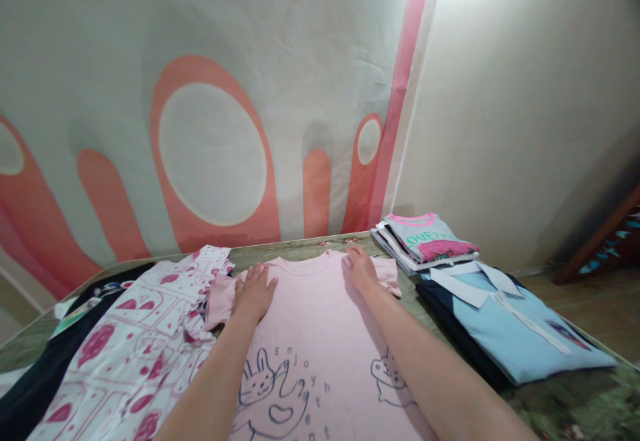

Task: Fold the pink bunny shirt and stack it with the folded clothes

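A pink T-shirt (320, 321) with line-drawn animals and scattered letters lies spread out in front of me, its neckline toward the wall. My left hand (255, 291) rests flat on its left shoulder with the fingers stretched out. At the right shoulder, beside the collar, my right hand (361, 269) has its fingers bent together on the cloth and seems to pinch it; the fingertips are partly hidden. The shirt's left sleeve lies against a white garment with magenta prints (145, 334). My forearms cover parts of the shirt's front.
Dark clothing (37, 378) lies beneath and left of the printed garment. On the right are a folded light-blue collared shirt (520, 328) on dark cloth and a stack topped by a grey and pink shirt (430, 238). The patterned tabletop (407, 308) meets the wall behind.
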A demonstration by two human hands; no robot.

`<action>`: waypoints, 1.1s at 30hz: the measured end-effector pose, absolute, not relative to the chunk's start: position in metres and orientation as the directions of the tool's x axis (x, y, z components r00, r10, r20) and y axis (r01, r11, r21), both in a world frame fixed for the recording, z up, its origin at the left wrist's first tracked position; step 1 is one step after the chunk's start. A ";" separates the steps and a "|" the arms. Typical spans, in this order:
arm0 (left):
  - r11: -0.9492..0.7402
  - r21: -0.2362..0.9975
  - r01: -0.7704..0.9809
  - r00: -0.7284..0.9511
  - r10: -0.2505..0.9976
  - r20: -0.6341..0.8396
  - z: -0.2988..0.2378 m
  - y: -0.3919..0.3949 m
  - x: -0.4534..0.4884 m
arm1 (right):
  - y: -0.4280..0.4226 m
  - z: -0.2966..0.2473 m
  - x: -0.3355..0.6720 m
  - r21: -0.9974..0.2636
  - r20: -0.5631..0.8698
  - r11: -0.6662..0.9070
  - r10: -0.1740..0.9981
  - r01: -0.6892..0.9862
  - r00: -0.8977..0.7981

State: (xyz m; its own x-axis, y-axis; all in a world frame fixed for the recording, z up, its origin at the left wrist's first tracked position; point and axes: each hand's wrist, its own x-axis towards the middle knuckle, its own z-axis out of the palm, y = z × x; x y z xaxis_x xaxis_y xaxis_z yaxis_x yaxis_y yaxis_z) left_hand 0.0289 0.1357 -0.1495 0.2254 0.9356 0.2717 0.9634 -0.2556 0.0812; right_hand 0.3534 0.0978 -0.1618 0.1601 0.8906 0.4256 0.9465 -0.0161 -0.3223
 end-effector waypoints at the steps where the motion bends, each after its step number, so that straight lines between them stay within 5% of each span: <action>1: -0.264 0.082 0.961 0.228 0.925 0.303 -0.146 0.136 0.028 | 0.097 -0.161 0.353 -0.312 0.428 -0.001 0.893 0.950 0.142; 9: -0.412 0.058 0.909 0.383 0.883 0.271 -0.149 0.140 0.026 | 0.095 -0.162 0.344 -0.261 0.350 -0.023 0.929 0.965 0.117; 20: -0.285 0.067 0.956 0.272 0.949 0.158 -0.156 0.141 0.016 | 0.094 -0.165 0.347 -0.230 0.315 -0.113 0.931 0.967 0.184; 33: -0.198 0.107 0.974 0.165 0.951 0.260 -0.147 0.140 0.011 | 0.095 -0.167 0.352 -0.275 0.372 -0.115 0.903 0.955 0.216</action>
